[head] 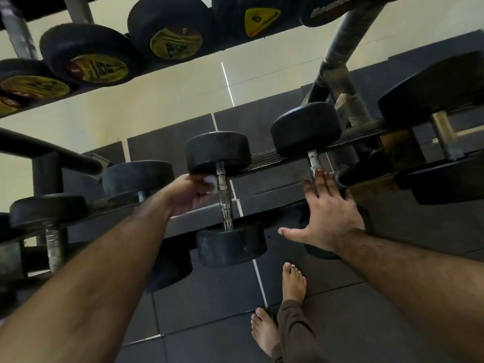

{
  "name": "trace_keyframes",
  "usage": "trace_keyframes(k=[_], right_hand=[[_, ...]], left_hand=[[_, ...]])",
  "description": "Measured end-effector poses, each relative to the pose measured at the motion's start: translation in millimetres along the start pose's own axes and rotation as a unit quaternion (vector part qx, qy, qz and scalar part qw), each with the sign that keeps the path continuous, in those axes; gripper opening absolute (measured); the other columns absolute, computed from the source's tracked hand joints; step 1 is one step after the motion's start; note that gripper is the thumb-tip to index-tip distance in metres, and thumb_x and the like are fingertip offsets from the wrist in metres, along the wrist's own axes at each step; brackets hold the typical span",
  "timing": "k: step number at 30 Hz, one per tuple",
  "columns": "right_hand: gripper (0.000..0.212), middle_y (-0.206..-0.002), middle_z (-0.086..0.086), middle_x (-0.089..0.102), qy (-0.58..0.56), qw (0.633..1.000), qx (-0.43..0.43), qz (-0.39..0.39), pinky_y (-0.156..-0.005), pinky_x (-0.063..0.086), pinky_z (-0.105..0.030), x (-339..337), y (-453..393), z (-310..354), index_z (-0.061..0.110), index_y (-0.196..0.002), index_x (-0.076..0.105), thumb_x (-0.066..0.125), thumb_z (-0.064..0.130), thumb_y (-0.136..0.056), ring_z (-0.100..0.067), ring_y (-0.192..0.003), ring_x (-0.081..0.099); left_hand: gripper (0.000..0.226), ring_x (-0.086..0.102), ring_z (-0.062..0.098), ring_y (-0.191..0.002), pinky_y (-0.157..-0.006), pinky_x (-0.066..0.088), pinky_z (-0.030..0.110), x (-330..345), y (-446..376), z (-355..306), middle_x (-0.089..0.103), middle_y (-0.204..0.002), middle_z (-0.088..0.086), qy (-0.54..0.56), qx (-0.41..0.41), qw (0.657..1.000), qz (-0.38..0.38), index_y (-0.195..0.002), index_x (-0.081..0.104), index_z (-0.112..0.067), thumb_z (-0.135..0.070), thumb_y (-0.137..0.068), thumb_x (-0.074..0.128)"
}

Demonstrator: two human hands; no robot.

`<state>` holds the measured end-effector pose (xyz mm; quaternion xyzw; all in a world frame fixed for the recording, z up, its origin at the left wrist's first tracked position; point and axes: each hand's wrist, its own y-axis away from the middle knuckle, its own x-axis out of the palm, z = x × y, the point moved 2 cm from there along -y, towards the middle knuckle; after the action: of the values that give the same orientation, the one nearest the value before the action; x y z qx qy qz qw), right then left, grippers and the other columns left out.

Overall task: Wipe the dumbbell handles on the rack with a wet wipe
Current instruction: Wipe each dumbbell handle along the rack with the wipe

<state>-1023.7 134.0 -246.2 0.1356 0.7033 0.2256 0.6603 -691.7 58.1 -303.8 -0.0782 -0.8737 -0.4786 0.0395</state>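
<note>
A black dumbbell with a chrome handle (225, 203) lies across the lower rack rails in the middle of the view. My left hand (188, 196) holds a crumpled white wet wipe (210, 182) just left of the handle's upper end, touching it. To the right lies a second dumbbell, whose chrome handle (313, 161) runs under my right hand (324, 213). That hand lies flat with straight spread fingers over the lower part of the handle and hides the dumbbell's near head.
More black dumbbells (55, 231) fill the lower rack at left and far right (442, 137). An upper shelf carries dumbbells with yellow labels (99, 69). A grey rack post (340, 61) rises at right. My bare feet (293, 284) stand on dark floor tiles below.
</note>
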Motion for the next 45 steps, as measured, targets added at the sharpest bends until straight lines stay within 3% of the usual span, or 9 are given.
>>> trace_keyframes(k=[5,10,16,20,25,29,34,37,45], right_hand=[[0.149,-0.179,-0.015,-0.012,-0.006,1.000,0.003,-0.003,-0.127,0.027,-0.063,1.7,0.0,-0.4,0.016,-0.172,0.009,0.019,0.113,-0.060,-0.035,-0.166,-0.002],[0.150,-0.179,-0.015,-0.013,-0.009,1.000,-0.001,0.001,-0.127,0.027,-0.063,2.5,-0.6,-1.1,0.016,-0.172,0.008,0.019,0.113,-0.059,-0.034,-0.166,-0.003],[0.150,-0.179,-0.014,-0.015,-0.014,1.000,0.000,0.005,-0.127,0.025,-0.063,2.3,-1.5,-2.1,0.017,-0.172,0.005,0.019,0.113,-0.058,-0.033,-0.166,-0.005],[0.150,-0.179,-0.014,-0.014,-0.015,1.000,-0.002,0.002,-0.127,0.026,-0.063,1.9,-1.2,-2.9,0.018,-0.172,0.005,0.018,0.113,-0.058,-0.032,-0.166,-0.005],[0.151,-0.179,-0.013,-0.013,-0.021,1.000,0.000,-0.002,-0.127,0.026,-0.063,1.2,-0.6,-3.2,0.018,-0.173,0.004,0.018,0.114,-0.057,-0.032,-0.166,-0.004],[0.151,-0.179,-0.013,-0.012,-0.024,1.000,0.000,-0.002,-0.127,0.025,-0.063,1.2,0.7,-3.9,0.018,-0.172,0.004,0.018,0.114,-0.057,-0.032,-0.166,-0.002],[0.150,-0.180,-0.014,-0.007,-0.035,0.999,-0.015,-0.005,-0.127,0.025,-0.064,-2.6,3.5,-4.9,0.018,-0.172,0.006,0.021,0.114,-0.058,-0.032,-0.166,0.001],[0.151,-0.180,-0.015,-0.006,-0.043,0.999,-0.021,-0.010,-0.126,0.026,-0.065,-4.9,7.0,-5.8,0.018,-0.172,0.007,0.022,0.114,-0.057,-0.033,-0.166,0.001],[0.129,-0.180,-0.012,0.006,-0.104,0.987,-0.121,0.010,-0.130,0.006,-0.068,-14.5,16.0,-36.1,0.024,-0.171,0.019,0.026,0.108,-0.073,-0.026,-0.167,0.005]], left_hand=[[0.043,0.079,0.023,-0.086,-0.074,0.065,0.029,3.3,5.4,21.4,0.079,-0.092,0.013,-0.166,-0.125,0.975,0.075,-0.130,0.060,0.006,0.024,-0.092,0.053],[0.029,0.074,0.012,-0.060,-0.052,0.058,0.021,5.4,4.5,-0.8,0.067,-0.094,0.022,-0.035,-0.003,0.999,-0.031,-0.102,0.061,0.007,0.025,-0.096,0.040],[0.031,0.075,0.020,-0.072,-0.064,0.061,0.026,6.0,12.7,25.9,0.070,-0.089,0.020,-0.191,-0.120,0.972,0.071,-0.094,0.066,0.004,0.028,-0.090,0.047],[0.030,0.077,0.023,-0.074,-0.061,0.063,0.029,-15.4,20.9,3.6,0.073,-0.107,0.032,-0.186,-0.065,0.979,-0.050,-0.100,0.071,0.009,0.027,-0.090,0.049],[0.024,0.073,0.018,-0.069,-0.058,0.059,0.024,20.6,58.2,-18.3,0.077,-0.080,0.010,-0.273,0.075,0.955,-0.091,-0.088,0.075,-0.003,0.017,-0.090,0.062],[0.022,0.066,0.022,-0.082,-0.074,0.056,0.036,55.9,65.9,-15.4,0.073,-0.093,0.003,-0.538,0.313,0.732,-0.278,-0.098,0.077,-0.016,-0.005,-0.090,0.060],[0.040,0.065,0.025,-0.110,-0.095,0.051,0.034,75.5,59.9,-1.8,0.068,-0.123,0.002,-0.786,0.237,0.570,-0.027,-0.124,0.076,-0.021,-0.006,-0.091,0.058],[0.031,0.070,0.015,-0.101,-0.093,0.055,0.031,64.9,69.3,-6.8,0.075,-0.105,-0.009,-0.782,0.100,0.613,0.047,-0.105,0.081,-0.029,-0.009,-0.090,0.064],[0.009,0.071,0.021,-0.077,-0.074,0.062,0.043,131.9,104.8,-31.9,0.075,-0.080,0.004,-0.356,0.243,0.884,-0.184,-0.089,0.081,-0.021,-0.018,-0.086,0.073]])
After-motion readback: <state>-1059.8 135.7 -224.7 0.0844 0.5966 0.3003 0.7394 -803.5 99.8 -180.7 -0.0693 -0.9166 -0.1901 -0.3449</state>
